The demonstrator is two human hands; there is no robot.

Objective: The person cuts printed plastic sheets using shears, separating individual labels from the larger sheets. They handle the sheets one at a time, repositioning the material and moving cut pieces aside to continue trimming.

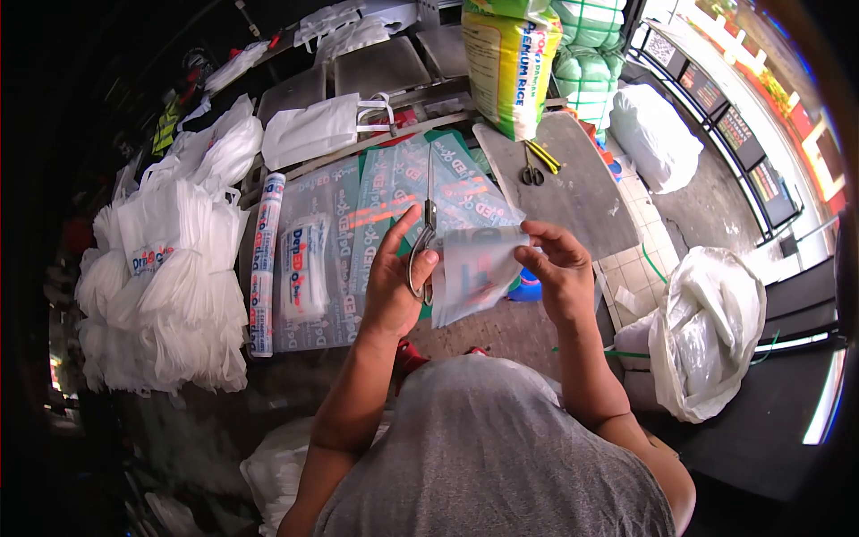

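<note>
My left hand (394, 282) grips a pair of scissors (424, 246), fingers through the handles, blades pointing away from me over the printed sheets. My right hand (559, 268) pinches the right edge of a folded, translucent printed plastic bag (474, 268) held between both hands, just right of the scissors. Below them lie flat printed plastic sheets (394, 192) with red and blue lettering on the grey table (573, 192).
A printed roll (265, 264) and a packet of bags (304, 268) lie left of the sheets. Stacks of white bags (170, 286) sit at far left. A second pair of scissors (531, 170) lies by a rice sack (510, 63). A white sack (707, 331) stands at right.
</note>
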